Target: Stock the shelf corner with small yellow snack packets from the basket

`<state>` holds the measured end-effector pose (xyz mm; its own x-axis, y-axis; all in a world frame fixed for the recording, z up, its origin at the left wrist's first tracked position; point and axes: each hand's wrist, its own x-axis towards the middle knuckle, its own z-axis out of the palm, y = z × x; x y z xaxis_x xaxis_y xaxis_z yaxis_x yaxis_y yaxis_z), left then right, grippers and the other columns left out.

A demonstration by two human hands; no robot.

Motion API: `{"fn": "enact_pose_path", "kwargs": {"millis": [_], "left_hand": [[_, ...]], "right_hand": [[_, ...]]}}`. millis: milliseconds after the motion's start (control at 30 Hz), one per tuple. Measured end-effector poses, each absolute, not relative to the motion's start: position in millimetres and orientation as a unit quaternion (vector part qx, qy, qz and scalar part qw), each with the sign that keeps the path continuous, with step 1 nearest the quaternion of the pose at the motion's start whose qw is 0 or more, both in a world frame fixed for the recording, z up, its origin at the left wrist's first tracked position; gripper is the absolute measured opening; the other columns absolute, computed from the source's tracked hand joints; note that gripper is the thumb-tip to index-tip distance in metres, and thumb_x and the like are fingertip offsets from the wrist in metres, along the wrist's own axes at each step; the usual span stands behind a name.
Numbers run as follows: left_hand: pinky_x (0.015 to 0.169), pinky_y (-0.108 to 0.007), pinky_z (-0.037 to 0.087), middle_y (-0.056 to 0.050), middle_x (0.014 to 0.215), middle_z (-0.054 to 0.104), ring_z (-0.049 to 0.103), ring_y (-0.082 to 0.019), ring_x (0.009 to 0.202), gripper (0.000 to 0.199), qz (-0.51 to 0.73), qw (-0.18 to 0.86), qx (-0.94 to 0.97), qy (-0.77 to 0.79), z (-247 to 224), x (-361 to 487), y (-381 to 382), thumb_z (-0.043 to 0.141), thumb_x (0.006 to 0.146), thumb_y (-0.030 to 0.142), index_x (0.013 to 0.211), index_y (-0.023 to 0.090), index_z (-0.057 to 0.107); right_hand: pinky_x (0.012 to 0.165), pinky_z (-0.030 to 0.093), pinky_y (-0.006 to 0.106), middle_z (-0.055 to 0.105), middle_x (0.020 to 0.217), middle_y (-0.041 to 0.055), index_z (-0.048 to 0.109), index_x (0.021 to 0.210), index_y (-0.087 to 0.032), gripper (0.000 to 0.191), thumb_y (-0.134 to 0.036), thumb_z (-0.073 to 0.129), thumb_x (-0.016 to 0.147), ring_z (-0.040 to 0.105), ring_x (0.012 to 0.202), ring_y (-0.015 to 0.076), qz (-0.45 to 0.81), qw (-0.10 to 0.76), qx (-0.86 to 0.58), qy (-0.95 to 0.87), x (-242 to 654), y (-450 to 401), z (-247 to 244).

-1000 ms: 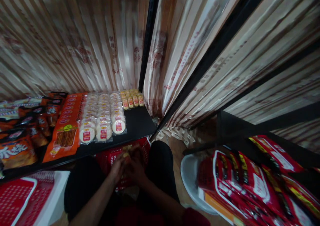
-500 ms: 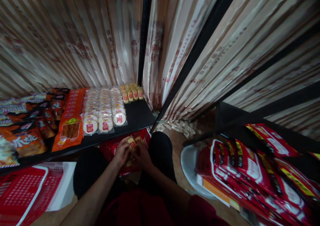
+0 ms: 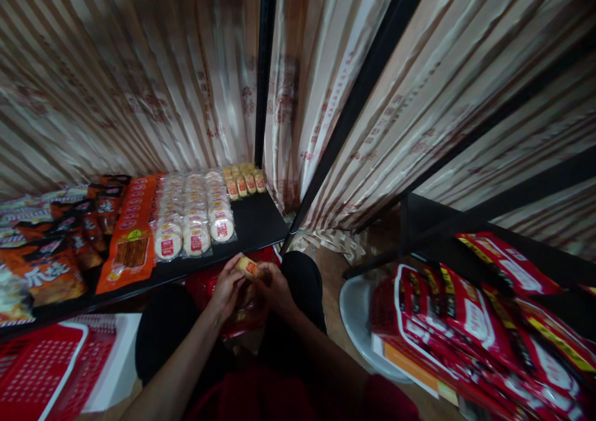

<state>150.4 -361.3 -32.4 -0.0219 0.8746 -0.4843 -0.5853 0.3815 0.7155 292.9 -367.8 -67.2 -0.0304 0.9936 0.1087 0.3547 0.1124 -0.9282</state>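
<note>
Between my knees, my left hand (image 3: 227, 290) is closed around a small yellow snack packet (image 3: 246, 265) with a red-and-white label. My right hand (image 3: 278, 292) meets it from the right, fingers curled at the packet's end; what lies under those fingers is too dark to make out. Below both hands is a red basket (image 3: 198, 287) with more small packets in it, partly hidden. Similar yellow packets (image 3: 246, 184) stand in rows at the shelf's back right corner, beside rows of round white packaged cakes (image 3: 195, 238).
Orange bags (image 3: 128, 250) and black-and-orange bags (image 3: 53, 272) fill the left of the black shelf (image 3: 258, 222). A red basket (image 3: 37, 362) sits lower left. At right, red bags (image 3: 470, 306) overflow another basket beside a grey stool (image 3: 356, 309). Dark posts (image 3: 344, 129) stand before the curtain.
My hands have drawn together around the yellow packet, whose label now faces up between them. My right hand has shifted slightly right. The view has tilted a little.
</note>
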Motion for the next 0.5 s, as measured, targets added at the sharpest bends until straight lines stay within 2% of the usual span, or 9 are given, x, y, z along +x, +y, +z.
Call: {"fn": "enact_pose_path", "kwargs": {"millis": [167,500], "left_hand": [[0.091,-0.032,0.044,-0.006,0.109,0.063,0.059,-0.018,0.099,0.044,0.544,0.679,0.15,0.469,-23.2,149.8,-360.9,0.065,0.06,0.01,0.103,0.018,0.06],[0.092,-0.035,0.046,-0.004,0.098,0.064,0.062,-0.017,0.093,0.03,0.556,0.675,0.16,0.457,-16.2,152.2,-363.4,0.065,0.064,0.012,0.092,0.017,0.058]], "right_hand": [[0.083,0.052,0.031,0.053,0.109,0.0049,0.057,0.089,-0.021,0.022,-0.015,0.052,0.069,0.056,0.1,0.0153,0.418,0.462,-0.523,-0.582,296.4,-354.8,-63.9],[0.088,0.05,0.033,0.047,0.115,0.0064,0.06,0.086,-0.02,0.023,-0.014,0.051,0.066,0.057,0.1,0.0153,0.465,0.508,-0.488,-0.536,297.3,-331.1,-56.2]]}}
